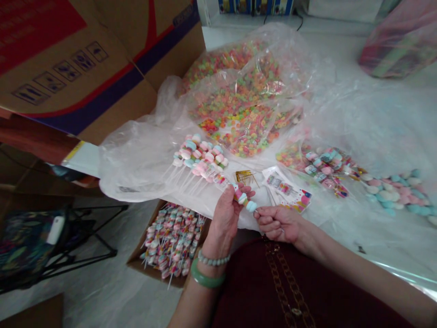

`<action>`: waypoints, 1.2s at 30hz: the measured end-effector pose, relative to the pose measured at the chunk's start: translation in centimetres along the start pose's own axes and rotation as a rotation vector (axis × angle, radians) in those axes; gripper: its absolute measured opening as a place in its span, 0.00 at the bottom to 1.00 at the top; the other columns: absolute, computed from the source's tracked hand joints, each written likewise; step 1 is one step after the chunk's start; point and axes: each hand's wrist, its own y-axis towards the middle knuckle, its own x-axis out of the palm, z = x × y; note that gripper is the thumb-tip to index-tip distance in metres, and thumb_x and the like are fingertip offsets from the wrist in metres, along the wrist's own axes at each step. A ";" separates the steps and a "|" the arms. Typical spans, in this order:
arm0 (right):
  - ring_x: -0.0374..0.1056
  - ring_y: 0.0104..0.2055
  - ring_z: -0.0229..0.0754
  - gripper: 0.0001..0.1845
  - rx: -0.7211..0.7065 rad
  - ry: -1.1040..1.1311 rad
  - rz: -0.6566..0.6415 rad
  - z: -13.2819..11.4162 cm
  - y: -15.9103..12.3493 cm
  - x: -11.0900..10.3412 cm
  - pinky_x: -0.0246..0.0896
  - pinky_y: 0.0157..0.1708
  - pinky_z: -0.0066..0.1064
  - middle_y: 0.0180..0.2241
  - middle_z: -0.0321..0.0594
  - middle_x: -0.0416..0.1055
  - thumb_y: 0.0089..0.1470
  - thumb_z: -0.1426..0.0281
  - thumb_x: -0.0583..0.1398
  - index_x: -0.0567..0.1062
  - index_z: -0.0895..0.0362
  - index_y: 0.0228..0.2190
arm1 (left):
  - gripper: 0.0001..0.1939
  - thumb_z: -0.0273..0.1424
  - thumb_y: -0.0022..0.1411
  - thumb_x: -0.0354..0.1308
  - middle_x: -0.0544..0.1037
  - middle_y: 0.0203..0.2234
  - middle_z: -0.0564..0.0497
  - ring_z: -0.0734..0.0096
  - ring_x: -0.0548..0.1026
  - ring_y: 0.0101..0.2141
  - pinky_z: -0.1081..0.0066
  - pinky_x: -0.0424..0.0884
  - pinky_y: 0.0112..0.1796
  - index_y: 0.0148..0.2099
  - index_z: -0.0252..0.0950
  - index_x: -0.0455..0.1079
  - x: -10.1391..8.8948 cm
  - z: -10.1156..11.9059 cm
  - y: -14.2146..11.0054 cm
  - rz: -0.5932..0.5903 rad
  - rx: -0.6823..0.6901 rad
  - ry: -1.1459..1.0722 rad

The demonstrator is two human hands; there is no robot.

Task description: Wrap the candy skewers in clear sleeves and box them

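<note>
Head view, looking down at a plastic-covered desk [392, 123]: L hand [223, 218] is clamped on one candy skewer [243, 198], a thin stick w/ pastel pink, white & blue pieces at its top, held tilted up & to the R, just above the desk edge. R hand [278, 224] is curled, fingers pinched together right by the skewer's blue end piece; can't tell if it grips anything or only sits just beside it. Step in hand appears to be close work on this single skewer, & the next move calls for a steady L-hand hold while R fingers work at its top end. Nearest, a heap of loose skewers [200, 157] lies just above the hands, w/ a small bunch of gold twist ties [243, 177] & printed, colorful cards in clear sleeves [286, 189] to the R. Behind sits a clear bag of multicolored ring candies [239, 105]; loose pastel pieces [392, 193] lie far R. A cardboard box of skewers [172, 239] sits on the floor, lower L. Big carton [49, 73] at upper L shows handling icons & red/navy stripes; no words are legible on it or the cards.
</note>
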 end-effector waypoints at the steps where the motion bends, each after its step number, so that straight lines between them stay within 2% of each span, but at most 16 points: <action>1: 0.39 0.12 0.25 0.11 0.031 0.039 -0.023 0.1 0.1 0.0 0.32 0.11 0.15 0.16 0.25 0.49 0.62 0.74 0.47 0.65 0.61 0.29 | 0.15 0.40 0.60 0.55 0.77 0.32 0.45 0.62 0.77 0.35 0.65 0.71 0.39 0.35 0.31 0.71 0.0 0.0 0.0 -0.005 0.004 0.004; 4: 0.38 0.12 0.25 0.15 0.087 0.099 -0.073 0.2 0.1 0.1 0.31 0.10 0.14 0.16 0.25 0.49 0.64 0.74 0.42 0.65 0.62 0.31 | 0.16 0.42 0.60 0.55 0.78 0.32 0.45 0.62 0.77 0.35 0.65 0.71 0.39 0.35 0.31 0.71 0.1 -0.1 0.0 -0.018 -0.009 0.007; 7: 0.36 0.12 0.25 0.16 0.056 0.080 -0.060 0.0 0.0 0.0 0.29 0.10 0.15 0.16 0.25 0.48 0.64 0.75 0.41 0.64 0.61 0.31 | 0.16 0.42 0.59 0.56 0.77 0.31 0.46 0.62 0.77 0.34 0.64 0.71 0.38 0.35 0.32 0.70 0.1 -0.1 0.0 -0.019 -0.022 0.013; 11: 0.33 0.12 0.26 0.10 -0.050 -0.042 -0.042 -0.3 -0.1 0.3 0.29 0.10 0.16 0.16 0.24 0.47 0.62 0.74 0.46 0.65 0.60 0.30 | 0.15 0.41 0.60 0.55 0.76 0.29 0.47 0.64 0.77 0.33 0.65 0.71 0.39 0.35 0.32 0.70 0.4 -0.2 -0.1 -0.003 -0.018 0.009; 14: 0.34 0.12 0.25 0.03 -0.163 -0.223 -0.021 0.3 0.0 0.9 0.30 0.10 0.17 0.15 0.23 0.50 0.56 0.72 0.54 0.66 0.59 0.31 | 0.15 0.40 0.60 0.56 0.76 0.30 0.47 0.64 0.77 0.33 0.66 0.71 0.38 0.37 0.31 0.70 0.6 -0.1 -0.1 -0.023 -0.064 -0.005; 18: 0.43 0.13 0.26 0.07 -0.467 -0.532 0.246 1.4 0.4 1.8 0.31 0.12 0.21 0.16 0.27 0.60 0.47 0.69 0.61 0.68 0.58 0.30 | 0.10 0.28 0.53 0.63 0.76 0.32 0.49 0.68 0.76 0.32 0.71 0.72 0.35 0.38 0.33 0.70 0.2 0.7 0.4 0.021 0.008 -0.024; 20: 0.45 0.14 0.27 0.07 -0.572 -0.657 0.365 1.5 0.6 2.0 0.33 0.13 0.22 0.17 0.27 0.60 0.44 0.68 0.61 0.69 0.58 0.28 | 0.11 0.22 0.50 0.63 0.77 0.32 0.50 0.69 0.77 0.33 0.72 0.72 0.35 0.38 0.33 0.70 -0.2 1.3 0.6 0.020 0.019 -0.036; 22: 0.47 0.16 0.28 0.06 -0.627 -0.792 0.462 1.4 0.6 2.1 0.35 0.15 0.23 0.16 0.27 0.57 0.43 0.68 0.61 0.70 0.57 0.26 | 0.09 0.23 0.52 0.62 0.78 0.32 0.48 0.67 0.77 0.34 0.70 0.73 0.36 0.38 0.32 0.71 -0.4 1.9 0.7 0.009 -0.009 -0.062; 24: 0.49 0.18 0.30 0.06 -0.670 -0.924 0.559 1.0 0.6 2.0 0.39 0.17 0.24 0.17 0.28 0.57 0.41 0.67 0.60 0.72 0.57 0.24 | 0.06 0.29 0.58 0.58 0.78 0.31 0.45 0.65 0.77 0.34 0.67 0.74 0.37 0.38 0.31 0.71 -0.5 2.4 0.7 0.019 -0.039 -0.089; 27: 0.52 0.20 0.32 0.05 -0.739 -1.039 0.685 0.8 0.5 2.0 0.43 0.20 0.25 0.18 0.29 0.59 0.40 0.68 0.60 0.72 0.56 0.23 | 0.11 0.33 0.63 0.53 0.78 0.31 0.44 0.64 0.77 0.33 0.66 0.74 0.38 0.38 0.30 0.72 -0.5 2.7 0.8 0.032 -0.057 -0.107; 29: 0.53 0.20 0.32 0.05 -0.744 -1.073 0.710 0.9 0.4 2.2 0.45 0.21 0.25 0.18 0.29 0.60 0.40 0.68 0.59 0.73 0.56 0.22 | 0.10 0.33 0.63 0.53 0.78 0.32 0.44 0.66 0.77 0.33 0.66 0.74 0.39 0.38 0.31 0.72 -0.5 2.6 0.9 0.027 -0.044 -0.118; 33: 0.53 0.18 0.32 0.06 -0.640 -1.010 0.598 1.3 0.4 2.6 0.46 0.18 0.25 0.16 0.29 0.59 0.41 0.68 0.57 0.72 0.56 0.22 | 0.08 0.32 0.62 0.55 0.78 0.35 0.45 0.67 0.78 0.36 0.65 0.73 0.43 0.39 0.31 0.71 -0.4 2.0 1.3 0.034 0.013 -0.162; 36: 0.53 0.16 0.31 0.05 -0.617 -0.970 0.582 1.2 0.4 2.5 0.46 0.17 0.24 0.14 0.28 0.59 0.41 0.68 0.57 0.73 0.57 0.22 | 0.09 0.33 0.61 0.57 0.78 0.34 0.45 0.67 0.77 0.36 0.65 0.72 0.44 0.39 0.31 0.71 -0.4 1.7 1.3 0.021 0.033 -0.145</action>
